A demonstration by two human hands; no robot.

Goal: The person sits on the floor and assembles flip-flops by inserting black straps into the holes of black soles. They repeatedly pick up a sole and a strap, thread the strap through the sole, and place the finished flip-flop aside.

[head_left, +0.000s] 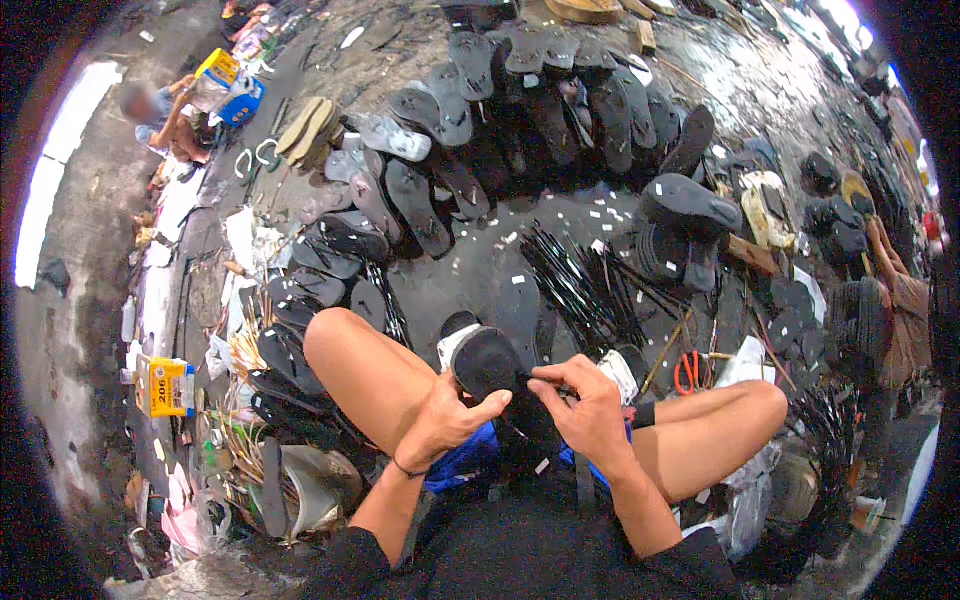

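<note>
I sit cross-legged on the floor with a black sandal sole [487,360] held up between my knees. My left hand [450,413] grips the sole from below, thumb across its lower edge. My right hand [585,395] pinches a thin black strap at the sole's right side, fingers closed on it. Just ahead of my hands lies a bundle of black straps [585,275].
Many black sandal soles [520,110] lie fanned out in rows on the dark floor ahead. More soles [300,300] are stacked to my left. Orange-handled scissors [687,372] lie by my right knee. A yellow box [166,387] stands at left. Other people sit at far left [165,110] and right [900,300].
</note>
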